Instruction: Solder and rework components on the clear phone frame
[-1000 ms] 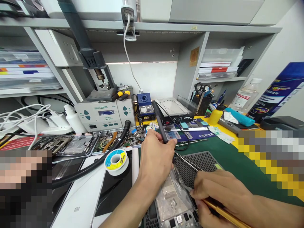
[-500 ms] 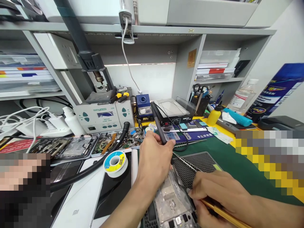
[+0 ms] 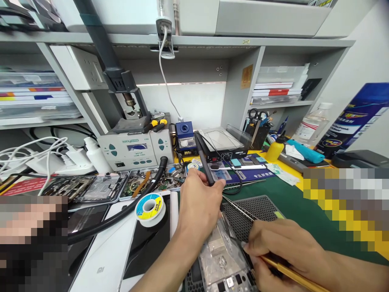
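Note:
My left hand (image 3: 199, 202) is closed around a black soldering iron (image 3: 203, 157), its handle rising up and back and its tip pointing down at an opened phone frame (image 3: 220, 257) that lies on a dark perforated mat (image 3: 258, 211). My right hand (image 3: 281, 247) rests at the frame's right edge. Its fingers are pinched on a thin yellow-handled tool (image 3: 291, 273) whose metal end reaches up-left toward the iron's tip.
A solder spool (image 3: 150, 206) sits on a white phone (image 3: 115, 251) to the left. Behind stand a grey hot-air station (image 3: 133, 148), a blue soldering station (image 3: 185, 140), a black hot plate (image 3: 223, 144) and trays of parts (image 3: 152, 182). A thick black hose (image 3: 121, 211) crosses the bench.
Both hands stay in nearly the same place with the same grips; only the view shifts slightly.

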{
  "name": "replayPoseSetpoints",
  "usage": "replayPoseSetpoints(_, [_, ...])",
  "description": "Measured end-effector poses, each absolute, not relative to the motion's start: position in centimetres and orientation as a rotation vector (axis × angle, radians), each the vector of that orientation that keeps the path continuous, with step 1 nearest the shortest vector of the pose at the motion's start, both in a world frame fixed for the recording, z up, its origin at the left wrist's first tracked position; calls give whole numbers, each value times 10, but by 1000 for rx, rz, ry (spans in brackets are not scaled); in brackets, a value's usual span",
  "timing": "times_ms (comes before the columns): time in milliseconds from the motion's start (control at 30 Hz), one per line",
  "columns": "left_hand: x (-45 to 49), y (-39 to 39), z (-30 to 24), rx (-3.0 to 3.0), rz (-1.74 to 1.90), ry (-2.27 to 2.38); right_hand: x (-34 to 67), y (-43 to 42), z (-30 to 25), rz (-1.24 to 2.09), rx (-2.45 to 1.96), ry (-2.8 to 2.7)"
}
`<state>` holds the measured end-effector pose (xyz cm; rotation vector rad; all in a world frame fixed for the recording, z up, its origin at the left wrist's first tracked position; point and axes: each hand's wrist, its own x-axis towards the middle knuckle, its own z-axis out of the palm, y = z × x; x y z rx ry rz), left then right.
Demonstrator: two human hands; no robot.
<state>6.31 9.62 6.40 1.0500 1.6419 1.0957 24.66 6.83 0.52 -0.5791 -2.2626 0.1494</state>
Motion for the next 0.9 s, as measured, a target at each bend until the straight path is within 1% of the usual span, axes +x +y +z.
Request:
replayPoseSetpoints(133, [63, 96, 64, 1055, 1102, 1640, 247, 66, 19, 123, -579, -2391])
replayPoseSetpoints(267, [62, 94, 64, 1074, 1088, 1610, 248, 69, 20, 158, -575, -2305])
replayPoseSetpoints(433, [58, 92, 64, 1125, 1053, 1542, 253, 76, 18, 417, -727, -2163])
replayPoseSetpoints(567, [49, 93, 65, 1151, 1026, 1497, 256, 78, 21, 517, -851, -2114])
replayPoseSetpoints(767, [43, 100, 64, 1160, 1042, 1493, 256, 79, 14, 549, -873, -2129])
replayPoseSetpoints(900, [43, 105, 62, 1167, 1049, 1489, 253, 85, 12, 528, -784, -2170])
